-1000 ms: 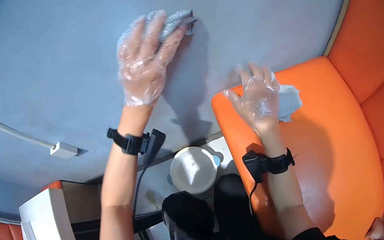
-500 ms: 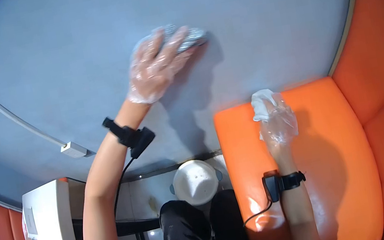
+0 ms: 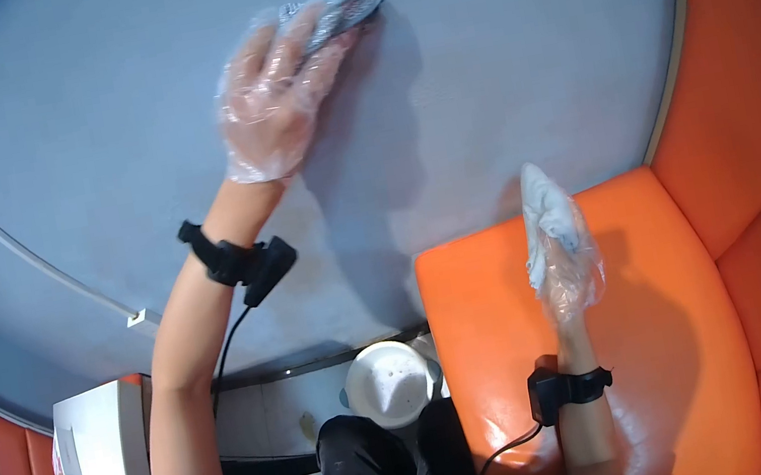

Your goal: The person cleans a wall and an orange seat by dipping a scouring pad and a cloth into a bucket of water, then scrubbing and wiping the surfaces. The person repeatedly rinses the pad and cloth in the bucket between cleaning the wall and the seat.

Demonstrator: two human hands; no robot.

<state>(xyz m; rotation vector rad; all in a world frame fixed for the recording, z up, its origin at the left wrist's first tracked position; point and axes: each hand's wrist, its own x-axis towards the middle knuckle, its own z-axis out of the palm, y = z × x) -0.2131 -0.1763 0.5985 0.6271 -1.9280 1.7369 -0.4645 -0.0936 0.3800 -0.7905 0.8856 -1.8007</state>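
In a clear plastic glove, my left hand [image 3: 266, 106] presses a grey cloth [image 3: 347, 15] against the blue-grey wall [image 3: 529, 41], high in the view. Its fingers lie over the cloth, whose dark edge shows past the fingertips. On the right, my right hand [image 3: 569, 271], also in a clear glove, is closed around a white cloth [image 3: 547, 208]. That hand is over the orange seat [image 3: 485, 321], and the cloth's tip rises in front of the wall. The glove and cloth hide part of the right fingers.
A white bucket [image 3: 366, 391] stands on the floor against the wall, by my knees. At right rises an orange padded backrest [image 3: 756, 134]. A white box-like cabinet [image 3: 105, 455] is at lower left. A cable strip [image 3: 53, 265] runs along the wall to a white socket [image 3: 142, 319].
My left hand has slid up and slightly left along the wall with the grey cloth. My right hand has turned, and its white cloth now stands more upright. The view has shifted a little.
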